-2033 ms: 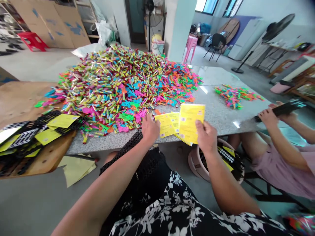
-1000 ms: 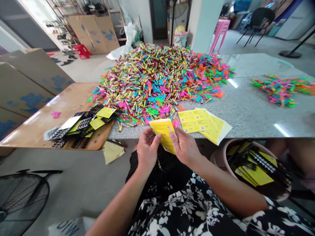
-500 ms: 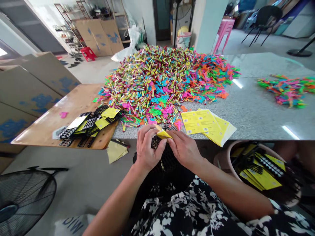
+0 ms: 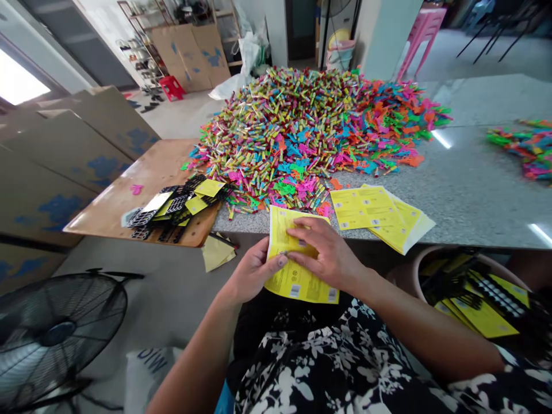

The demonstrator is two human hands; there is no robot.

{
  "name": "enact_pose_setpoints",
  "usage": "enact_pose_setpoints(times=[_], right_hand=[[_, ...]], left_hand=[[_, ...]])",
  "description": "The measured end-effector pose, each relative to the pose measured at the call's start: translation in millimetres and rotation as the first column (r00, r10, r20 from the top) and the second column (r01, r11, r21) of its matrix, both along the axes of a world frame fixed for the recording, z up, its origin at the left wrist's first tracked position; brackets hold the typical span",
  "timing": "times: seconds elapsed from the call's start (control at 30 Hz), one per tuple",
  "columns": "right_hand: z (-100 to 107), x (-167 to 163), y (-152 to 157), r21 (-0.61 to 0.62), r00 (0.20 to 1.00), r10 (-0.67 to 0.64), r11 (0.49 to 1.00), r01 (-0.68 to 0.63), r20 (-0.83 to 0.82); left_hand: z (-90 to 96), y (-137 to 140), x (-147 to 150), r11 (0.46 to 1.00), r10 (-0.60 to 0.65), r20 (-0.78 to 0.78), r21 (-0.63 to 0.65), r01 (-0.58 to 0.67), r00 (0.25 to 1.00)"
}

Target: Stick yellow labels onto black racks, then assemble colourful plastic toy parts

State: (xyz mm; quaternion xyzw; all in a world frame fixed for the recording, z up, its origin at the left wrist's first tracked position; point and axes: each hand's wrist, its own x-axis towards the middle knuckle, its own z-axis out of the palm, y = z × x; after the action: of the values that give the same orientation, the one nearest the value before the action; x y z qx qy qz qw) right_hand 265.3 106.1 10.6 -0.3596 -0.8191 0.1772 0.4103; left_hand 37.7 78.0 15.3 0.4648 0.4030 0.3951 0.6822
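Observation:
A yellow printed card sheet (image 4: pixel 282 283) with barcodes is held up over my lap at the table's front edge. My left hand (image 4: pixel 252 273) grips its left edge, thumb on the printed face and fingers behind. Across the sheet's upper right part lies my right hand (image 4: pixel 332 253), its fingers spread and pointing left. Just beyond the hands lies a big heap of small colourful plastic toys and tubes (image 4: pixel 276 132). More yellow sheets (image 4: pixel 362 207) rest on the table to the right of the heap. What lies behind the raised sheet is hidden.
Black plastic lattice pieces with yellow cards (image 4: pixel 172 210) lie on a wooden board (image 4: pixel 107 201) at left. A bin (image 4: pixel 416 279) at right holds similar pieces. Large cartons (image 4: pixel 81 155) and a floor fan (image 4: pixel 60 333) stand left; another toy pile (image 4: pixel 528 146) sits far right.
The yellow sheet, bent between both hands before, is now spread flat with its printed face up. My right hand has moved onto its face. The view has shifted left.

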Motion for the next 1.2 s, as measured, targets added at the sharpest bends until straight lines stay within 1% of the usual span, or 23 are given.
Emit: enact_pose_setpoints(times=[0.1, 0.17, 0.23, 0.3, 0.43, 0.53, 0.6, 0.67, 0.8, 0.87, 0.93, 0.97, 1.03, 1.13, 1.17, 1.2], right_hand=[[-3.2, -3.3, 0.3, -0.042, 0.998, 0.051, 0.998, -0.053, -0.034], [-5.9, -5.1, 0.7, -0.072, 0.994, 0.086, 0.993, -0.091, -0.070], [-7.7, -6.3, 1.1, -0.087, 0.991, 0.094, 0.991, -0.103, -0.095], [-8.2, -6.9, 1.4, -0.097, 0.991, 0.077, 0.991, -0.088, -0.105], [-5.1, -5.9, 2.0, -0.131, 0.991, 0.080, 0.987, -0.095, -0.111], [-0.8, -3.5, 2.3, -0.227, 0.977, 0.114, 0.962, -0.155, -0.181], [2.5, -1.9, 2.2, -0.323, 0.962, 0.125, 0.925, -0.202, -0.242], [5.4, -1.2, 1.7, -0.383, 0.954, 0.121, 0.896, -0.224, -0.276], [7.8, -2.5, 0.9, -0.387, 0.960, 0.082, 0.904, -0.185, -0.266], [6.3, -2.4, 3.0, -0.389, 0.961, 0.045, 0.908, -0.154, -0.274], [3.5, 0.2, 8.3, -0.411, 0.949, -0.045, 0.907, -0.092, -0.313], [1.9, 2.9, 12.1, -0.436, 0.935, -0.108, 0.898, -0.054, -0.338], [-0.3, 11.0, 20.8, -0.520, 0.892, -0.230, 0.854, -0.006, -0.388], [0.5, 28.9, 32.3, -0.642, 0.818, -0.332, 0.764, -0.059, -0.469], [2.0, 35.9, 34.6, -0.657, 0.799, -0.348, 0.750, -0.076, -0.490], [4.0, 43.3, 35.9, -0.655, 0.787, -0.357, 0.752, -0.077, -0.503]], left_hand=[[-5.9, -3.8, 1.9, 0.997, 0.064, 0.045, -0.036, -0.062, 0.997], [-8.0, -5.2, 3.3, 0.996, 0.067, 0.028, -0.061, -0.065, 0.997], [-7.5, -6.3, 4.7, 0.996, 0.049, -0.024, -0.079, -0.051, 0.999], [-4.7, -7.1, 6.2, 0.996, 0.046, -0.096, -0.077, -0.054, 0.994], [2.6, -7.9, 7.6, 0.995, 0.039, -0.198, -0.082, -0.057, 0.979], [5.3, -8.5, 6.8, 0.996, 0.031, -0.236, -0.071, -0.049, 0.971], [5.8, -9.1, 6.3, 0.997, 0.019, -0.241, -0.062, -0.034, 0.970], [6.0, -9.9, 6.5, 0.997, 0.002, -0.217, -0.073, -0.018, 0.976], [5.5, -10.8, 6.3, 0.997, 0.002, -0.179, -0.073, -0.015, 0.984], [5.1, -11.0, 3.2, 0.998, -0.005, -0.189, -0.060, -0.006, 0.982], [4.8, -11.3, -3.5, 0.999, -0.005, -0.209, -0.047, -0.005, 0.978], [4.8, -11.6, -8.5, 0.999, -0.001, -0.219, -0.042, -0.009, 0.976], [5.0, -13.2, -21.7, 0.999, 0.017, -0.239, -0.046, -0.029, 0.971], [4.5, -18.0, -50.0, 0.993, 0.056, -0.275, -0.085, -0.082, 0.960], [3.6, -20.3, -61.9, 0.988, 0.086, -0.292, -0.095, -0.118, 0.953], [2.3, -22.7, -74.9, 0.981, 0.131, -0.306, -0.098, -0.168, 0.943]])
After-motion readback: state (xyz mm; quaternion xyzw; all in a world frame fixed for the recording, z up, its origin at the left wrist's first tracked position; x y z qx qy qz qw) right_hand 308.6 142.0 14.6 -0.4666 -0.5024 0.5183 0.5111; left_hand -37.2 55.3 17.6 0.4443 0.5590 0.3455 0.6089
